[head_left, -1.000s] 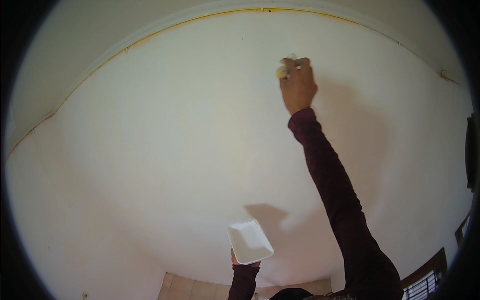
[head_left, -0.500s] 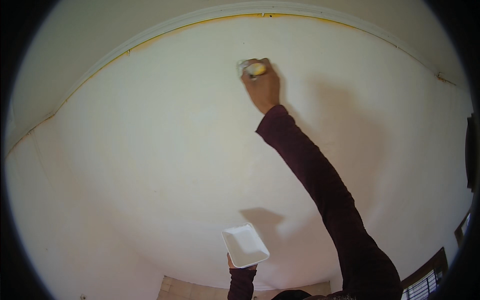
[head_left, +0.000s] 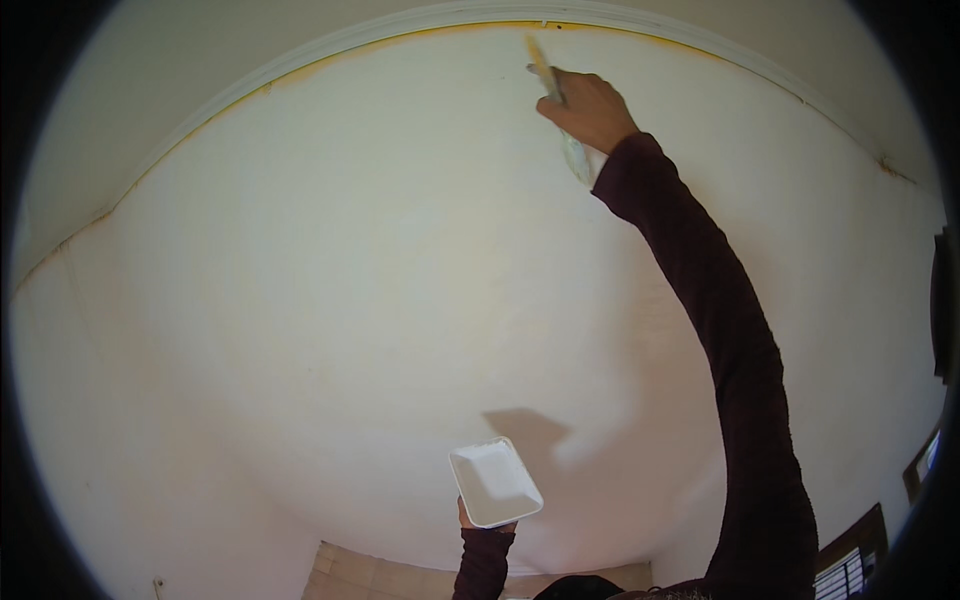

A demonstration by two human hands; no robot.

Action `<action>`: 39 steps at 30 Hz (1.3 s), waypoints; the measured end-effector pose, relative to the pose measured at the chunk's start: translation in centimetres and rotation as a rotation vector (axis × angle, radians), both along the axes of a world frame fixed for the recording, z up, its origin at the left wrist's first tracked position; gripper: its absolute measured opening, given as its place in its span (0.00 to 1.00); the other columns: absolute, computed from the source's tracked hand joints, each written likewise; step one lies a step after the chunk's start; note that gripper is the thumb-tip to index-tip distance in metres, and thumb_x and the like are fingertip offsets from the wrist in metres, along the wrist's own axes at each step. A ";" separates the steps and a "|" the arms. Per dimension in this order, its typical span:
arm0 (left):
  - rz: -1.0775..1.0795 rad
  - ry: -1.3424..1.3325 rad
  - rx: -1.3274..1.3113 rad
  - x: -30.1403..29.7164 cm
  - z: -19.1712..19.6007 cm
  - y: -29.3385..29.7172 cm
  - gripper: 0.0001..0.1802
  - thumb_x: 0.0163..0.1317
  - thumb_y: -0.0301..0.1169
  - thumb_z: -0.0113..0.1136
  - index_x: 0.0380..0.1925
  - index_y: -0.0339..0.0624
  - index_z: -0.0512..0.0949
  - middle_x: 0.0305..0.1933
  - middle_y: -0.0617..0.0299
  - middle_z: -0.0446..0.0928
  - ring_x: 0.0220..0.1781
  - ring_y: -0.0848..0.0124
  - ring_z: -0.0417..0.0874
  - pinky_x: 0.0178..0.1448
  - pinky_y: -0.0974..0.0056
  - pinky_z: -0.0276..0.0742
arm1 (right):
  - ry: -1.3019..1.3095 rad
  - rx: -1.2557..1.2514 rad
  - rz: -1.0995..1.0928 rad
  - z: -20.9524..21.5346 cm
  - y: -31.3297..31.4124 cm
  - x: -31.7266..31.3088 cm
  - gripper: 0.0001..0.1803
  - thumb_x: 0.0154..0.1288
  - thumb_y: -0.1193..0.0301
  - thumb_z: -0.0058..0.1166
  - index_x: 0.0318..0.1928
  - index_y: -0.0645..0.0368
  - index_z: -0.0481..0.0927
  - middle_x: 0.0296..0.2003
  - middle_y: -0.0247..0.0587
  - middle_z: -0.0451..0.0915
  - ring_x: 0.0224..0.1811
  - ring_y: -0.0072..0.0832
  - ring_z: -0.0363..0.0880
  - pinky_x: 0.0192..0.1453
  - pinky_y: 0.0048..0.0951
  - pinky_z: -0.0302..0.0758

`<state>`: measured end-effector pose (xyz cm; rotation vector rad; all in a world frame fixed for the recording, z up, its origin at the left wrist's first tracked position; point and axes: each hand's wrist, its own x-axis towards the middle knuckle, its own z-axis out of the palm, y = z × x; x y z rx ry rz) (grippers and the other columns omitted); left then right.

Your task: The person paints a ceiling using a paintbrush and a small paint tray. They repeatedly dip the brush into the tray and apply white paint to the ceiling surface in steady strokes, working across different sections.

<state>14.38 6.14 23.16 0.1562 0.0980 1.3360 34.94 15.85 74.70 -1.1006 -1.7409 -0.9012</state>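
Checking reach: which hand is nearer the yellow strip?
Right. The right hand is a little below the yellow strip; the left hand is far lower, holding the white tray.

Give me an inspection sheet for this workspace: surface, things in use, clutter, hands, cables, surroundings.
Surface: pale wall, yellow line along its top edge.
Things in use: brush-like tool, upper end yellowish; white tray, inside visible.
Clutter: nothing seen.
Hands: right hand grips the tool, wall contact unclear; left hand supports the tray, fingers mostly hidden.
Cables: nothing seen.
Surroundings: ceiling moulding above, brownish tiles below, barred window lower right.
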 end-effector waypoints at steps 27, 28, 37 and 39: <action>0.046 0.021 0.035 0.4 0.1 0.1 0.27 0.71 0.47 0.41 0.65 0.48 0.69 0.64 0.55 0.74 0.63 0.53 0.77 0.63 0.41 0.76 | 0.377 -0.265 0.150 1.1 9.1 -3.8 0.51 0.53 0.61 0.55 0.73 0.73 0.49 0.35 0.57 0.83 0.39 0.45 0.86 0.46 0.41 0.84; 0.040 0.034 0.044 0.2 -0.3 0.2 0.27 0.72 0.48 0.40 0.65 0.50 0.69 0.65 0.56 0.74 0.63 0.53 0.76 0.64 0.41 0.74 | 0.329 -0.283 0.128 1.1 8.9 -4.2 0.50 0.52 0.60 0.56 0.71 0.74 0.53 0.37 0.59 0.83 0.42 0.46 0.85 0.49 0.41 0.82; 0.017 0.005 0.027 -0.4 -0.5 0.3 0.27 0.71 0.47 0.41 0.65 0.49 0.69 0.62 0.56 0.75 0.62 0.52 0.78 0.62 0.41 0.76 | 0.399 -0.339 0.330 1.8 6.1 -5.6 0.33 0.50 0.58 0.61 0.50 0.73 0.78 0.39 0.63 0.84 0.45 0.50 0.84 0.54 0.42 0.80; 0.016 0.033 0.045 -0.1 -0.2 0.3 0.27 0.71 0.47 0.41 0.65 0.50 0.69 0.63 0.56 0.75 0.62 0.52 0.78 0.62 0.41 0.76 | 0.309 -0.202 0.135 2.4 8.0 -4.6 0.49 0.53 0.58 0.57 0.69 0.77 0.56 0.33 0.57 0.83 0.41 0.43 0.86 0.50 0.39 0.83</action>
